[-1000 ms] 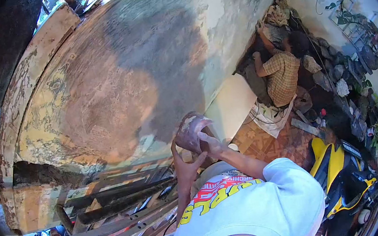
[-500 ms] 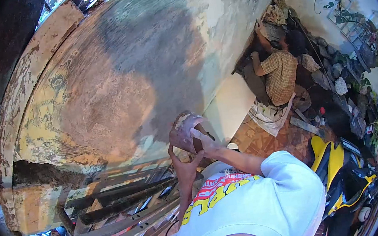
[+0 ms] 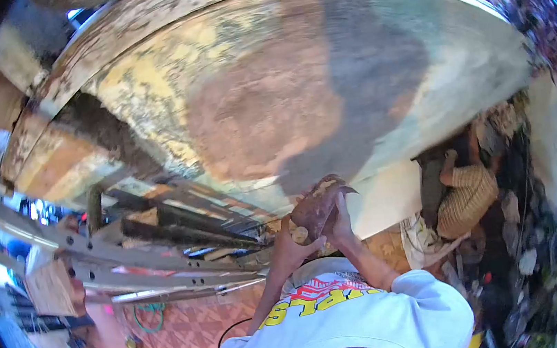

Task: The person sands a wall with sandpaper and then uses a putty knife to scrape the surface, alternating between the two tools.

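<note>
Tool (image 3: pixel 320 203) between left hand (image 3: pixel 292 249), right hand (image 3: pixel 341 227)

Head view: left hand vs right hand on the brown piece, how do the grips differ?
Left hand sits lower, at the lower left edge of the brown piece; right hand sits higher, along its right side. Left hand wraps its base; right hand reaches up along it. Shared: both bare, both grip the same piece, close to the worn wall.
</note>
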A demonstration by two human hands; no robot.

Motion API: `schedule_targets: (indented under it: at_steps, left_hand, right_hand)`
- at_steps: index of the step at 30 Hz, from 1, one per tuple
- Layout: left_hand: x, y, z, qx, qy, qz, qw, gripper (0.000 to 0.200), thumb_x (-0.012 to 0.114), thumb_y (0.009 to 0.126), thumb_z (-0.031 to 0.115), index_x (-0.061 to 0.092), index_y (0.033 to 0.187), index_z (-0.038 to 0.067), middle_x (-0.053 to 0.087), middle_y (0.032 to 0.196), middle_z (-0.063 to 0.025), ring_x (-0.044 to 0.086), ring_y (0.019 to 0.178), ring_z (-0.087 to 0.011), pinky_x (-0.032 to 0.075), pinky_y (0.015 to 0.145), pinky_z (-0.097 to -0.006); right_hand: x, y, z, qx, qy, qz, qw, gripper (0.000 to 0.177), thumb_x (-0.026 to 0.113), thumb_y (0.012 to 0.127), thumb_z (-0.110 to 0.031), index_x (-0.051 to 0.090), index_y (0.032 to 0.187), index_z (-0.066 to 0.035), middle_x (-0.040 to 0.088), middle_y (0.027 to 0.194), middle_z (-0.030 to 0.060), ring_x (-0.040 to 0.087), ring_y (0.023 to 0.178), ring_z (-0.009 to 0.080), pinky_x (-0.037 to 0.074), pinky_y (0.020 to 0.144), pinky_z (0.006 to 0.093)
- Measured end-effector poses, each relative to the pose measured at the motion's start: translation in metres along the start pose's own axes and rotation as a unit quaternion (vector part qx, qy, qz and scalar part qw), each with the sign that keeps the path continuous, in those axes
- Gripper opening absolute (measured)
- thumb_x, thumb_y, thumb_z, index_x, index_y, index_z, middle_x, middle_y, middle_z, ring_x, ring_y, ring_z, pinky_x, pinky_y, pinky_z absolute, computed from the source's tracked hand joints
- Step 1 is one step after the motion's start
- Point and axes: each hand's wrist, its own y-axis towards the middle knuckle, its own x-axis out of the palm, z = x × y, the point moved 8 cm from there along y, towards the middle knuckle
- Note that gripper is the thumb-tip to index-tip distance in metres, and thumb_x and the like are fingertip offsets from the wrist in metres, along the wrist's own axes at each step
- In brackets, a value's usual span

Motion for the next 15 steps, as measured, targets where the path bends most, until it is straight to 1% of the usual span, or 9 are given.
schedule_targets:
  at_steps: [2,4,7,8,10,11,13,14,15]
  left_hand:
    - [-0.005,-0.008,0.008,-0.01,0.003,0.021,1.0,0.099,0.086,0.061,0.043,0.037,0.134,-0.003,0.059,0.12,-0.0237,0.059,0.111,-0.0331,0.048,0.093,-0.0408]
    - [-0.009,-0.014,0.016,-0.02,0.01,0.03,0.999,0.096,0.086,0.062,0.043,0.039,0.133,-0.002,0.06,0.118,-0.0226,0.06,0.11,-0.0327,0.048,0.092,-0.041]
    - [-0.015,-0.022,0.012,-0.024,-0.014,0.074,0.997,0.09,0.086,0.063,0.04,0.044,0.13,-0.002,0.061,0.116,-0.0207,0.06,0.108,-0.0305,0.048,0.092,-0.0397]
    - [-0.019,-0.024,0.011,-0.031,-0.016,0.088,0.996,0.09,0.086,0.063,0.04,0.044,0.13,-0.002,0.061,0.116,-0.0207,0.06,0.108,-0.0305,0.048,0.092,-0.0397]
    - [-0.021,-0.026,0.015,-0.028,-0.093,0.098,0.99,0.084,0.087,0.065,0.026,0.044,0.131,-0.004,0.06,0.117,-0.0155,0.058,0.106,-0.0204,0.047,0.092,-0.033]
    - [-0.023,-0.028,0.017,-0.035,-0.096,0.106,0.989,0.084,0.087,0.065,0.026,0.044,0.131,-0.004,0.06,0.117,-0.0155,0.058,0.106,-0.0204,0.047,0.092,-0.033]
    - [-0.028,-0.036,0.028,-0.034,-0.131,0.145,0.98,0.084,0.086,0.067,0.023,0.043,0.133,-0.005,0.061,0.116,-0.0136,0.058,0.104,-0.0176,0.047,0.091,-0.0309]
    - [-0.026,-0.037,0.027,-0.027,-0.145,0.149,0.978,0.082,0.085,0.068,0.021,0.043,0.134,-0.005,0.062,0.115,-0.0125,0.059,0.101,-0.017,0.048,0.089,-0.0304]
    - [-0.026,-0.037,0.026,-0.035,-0.149,0.154,0.976,0.082,0.085,0.068,0.021,0.043,0.134,-0.005,0.062,0.115,-0.0125,0.059,0.101,-0.017,0.048,0.089,-0.0304]
  right_hand:
    - [0.003,0.002,0.003,0.024,0.008,0.002,1.0,0.075,0.043,0.092,-0.061,0.033,0.142,-0.007,0.046,0.137,0.0172,0.045,0.128,0.0333,0.037,0.107,0.049]
    - [0.014,0.002,0.005,0.056,0.035,-0.054,0.996,0.069,0.046,0.094,-0.055,0.033,0.141,-0.007,0.043,0.139,0.0164,0.038,0.133,0.0347,0.032,0.11,0.05]
    - [0.02,0.007,0.012,0.098,0.061,-0.119,0.986,0.072,0.045,0.093,-0.056,0.03,0.144,-0.007,0.041,0.142,0.015,0.035,0.135,0.0344,0.031,0.111,0.0511]
    - [0.021,0.009,0.014,0.113,0.061,-0.126,0.984,0.072,0.045,0.093,-0.056,0.03,0.144,-0.007,0.041,0.142,0.015,0.035,0.135,0.0344,0.031,0.111,0.0511]
    - [0.027,0.01,0.007,0.092,0.031,-0.144,0.985,0.069,0.042,0.096,-0.054,0.027,0.145,-0.008,0.04,0.143,0.0126,0.034,0.136,0.0326,0.029,0.112,0.0495]
    - [0.028,0.011,0.007,0.104,0.031,-0.145,0.983,0.069,0.042,0.096,-0.054,0.027,0.145,-0.008,0.04,0.143,0.0126,0.034,0.136,0.0326,0.029,0.112,0.0495]
    - [0.033,0.01,-0.002,0.08,-0.01,-0.174,0.981,0.065,0.04,0.098,-0.05,0.026,0.146,-0.009,0.037,0.145,0.0111,0.035,0.135,0.0307,0.026,0.113,0.0472]
    - [0.01,0.017,0.009,0.11,-0.001,-0.202,0.973,0.061,0.043,0.099,-0.043,0.024,0.147,-0.011,0.035,0.147,0.0104,0.036,0.134,0.0285,0.025,0.113,0.0454]
    - [0.011,0.015,0.007,0.121,-0.002,-0.2,0.972,0.061,0.043,0.099,-0.043,0.024,0.147,-0.011,0.035,0.147,0.0104,0.036,0.134,0.0285,0.025,0.113,0.0454]
